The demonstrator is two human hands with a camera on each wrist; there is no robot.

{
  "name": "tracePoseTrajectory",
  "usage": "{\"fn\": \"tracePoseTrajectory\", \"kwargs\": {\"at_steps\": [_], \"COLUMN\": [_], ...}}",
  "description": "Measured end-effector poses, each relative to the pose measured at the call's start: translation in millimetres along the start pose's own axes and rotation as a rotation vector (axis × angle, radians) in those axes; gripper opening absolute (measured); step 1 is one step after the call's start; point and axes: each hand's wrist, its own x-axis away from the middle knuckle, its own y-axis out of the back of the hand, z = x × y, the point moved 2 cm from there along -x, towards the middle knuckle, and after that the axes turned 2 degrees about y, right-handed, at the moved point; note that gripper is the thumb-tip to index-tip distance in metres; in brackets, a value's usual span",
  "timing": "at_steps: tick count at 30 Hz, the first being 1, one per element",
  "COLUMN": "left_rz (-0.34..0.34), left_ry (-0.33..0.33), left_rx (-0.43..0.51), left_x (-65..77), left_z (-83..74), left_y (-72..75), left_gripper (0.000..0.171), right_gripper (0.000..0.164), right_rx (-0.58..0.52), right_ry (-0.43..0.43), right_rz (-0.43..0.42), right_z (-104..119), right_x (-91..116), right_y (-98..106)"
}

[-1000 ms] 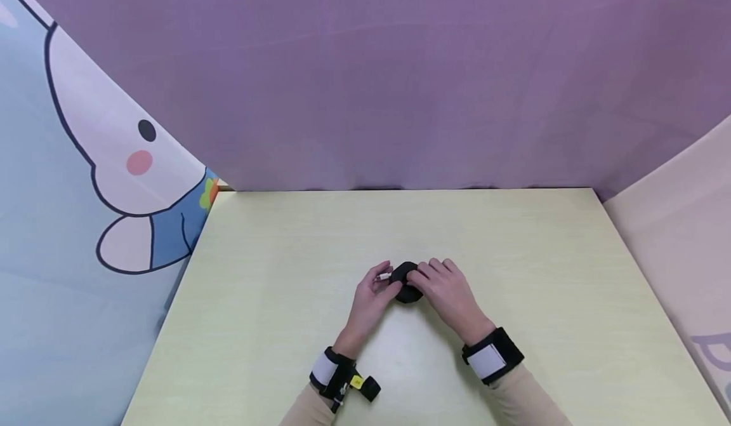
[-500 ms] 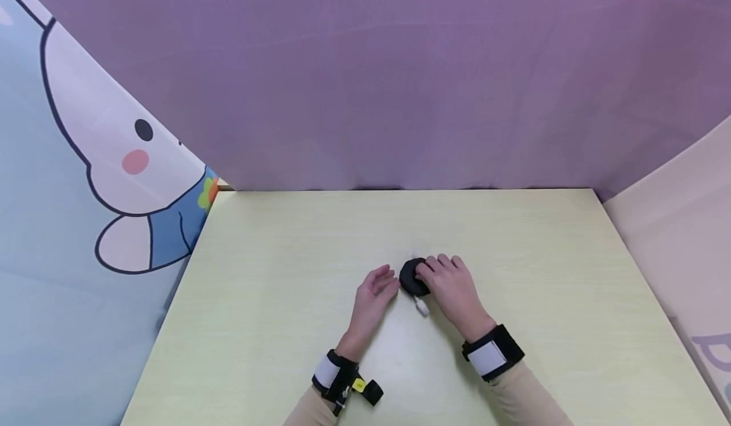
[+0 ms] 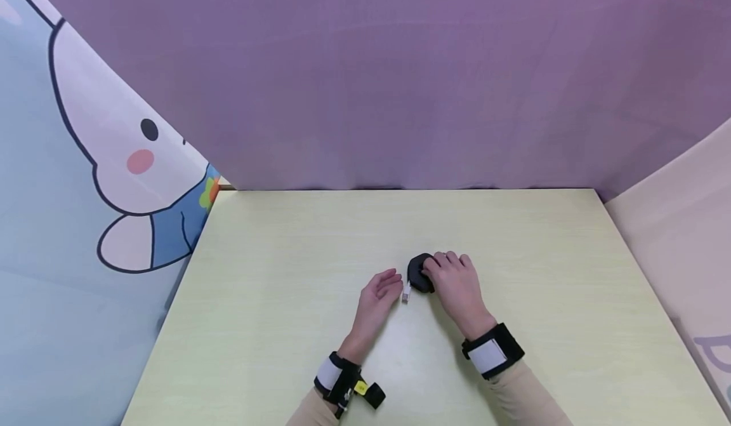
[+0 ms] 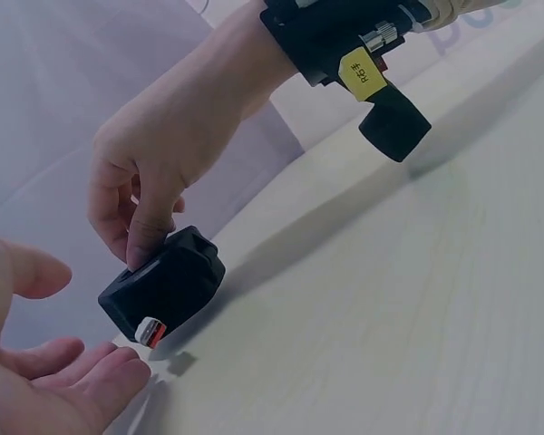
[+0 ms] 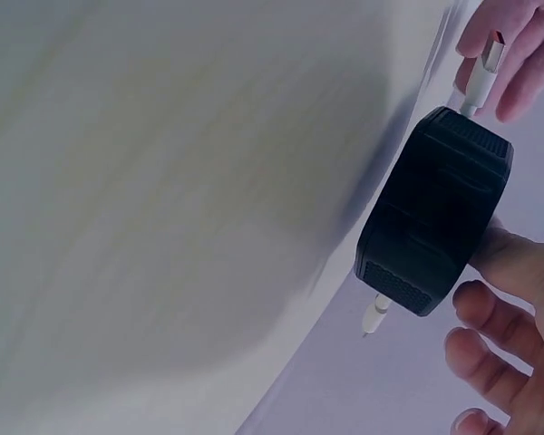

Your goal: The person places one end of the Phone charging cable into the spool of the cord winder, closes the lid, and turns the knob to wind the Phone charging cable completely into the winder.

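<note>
A black, many-sided cable winder (image 3: pixel 421 273) is held up over the table by my right hand (image 3: pixel 457 289), whose thumb and finger pinch it at its centre. From its left side a white USB plug (image 3: pixel 406 293) sticks out. The right wrist view shows that plug (image 5: pixel 482 77) at one end and a slimmer white connector (image 5: pixel 375 315) at the opposite end. My left hand (image 3: pixel 377 305) stands just left of the plug, fingers loosely bent and holding nothing. In the left wrist view its fingertips lie right by the winder (image 4: pixel 168 281), thumb spread apart.
Both hands are over a pale wooden table (image 3: pixel 285 254). A purple cloth (image 3: pixel 400 83) hangs along its far edge, and a blue cartoon cloth (image 3: pixel 51 273) is on the left. Black straps with small cameras circle the wrists.
My right hand has moved the winder right and slightly away, turning it so the plug swings from the left hand's fingers toward the front. My left hand has let go of it.
</note>
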Motion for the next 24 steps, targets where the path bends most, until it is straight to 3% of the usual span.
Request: {"fn": "tracePoseTrajectory", "kwargs": {"at_steps": [11, 24], "left_rz": [0.006, 0.0], "left_ry": [0.026, 0.028], "left_rx": [-0.004, -0.013], "left_x": [1.7, 3.8], "left_z": [4.0, 2.0], "left_y": [-0.7, -1.5], "left_gripper": [0.049, 0.047], "right_gripper": [0.015, 0.013], "right_rx": [-0.018, -0.026], "right_ry": [-0.059, -0.071], "right_rz": [0.053, 0.051], "right_z": [-1.4, -2.2], "right_x": [2.1, 2.6], "right_y": [-2.4, -4.3]}}
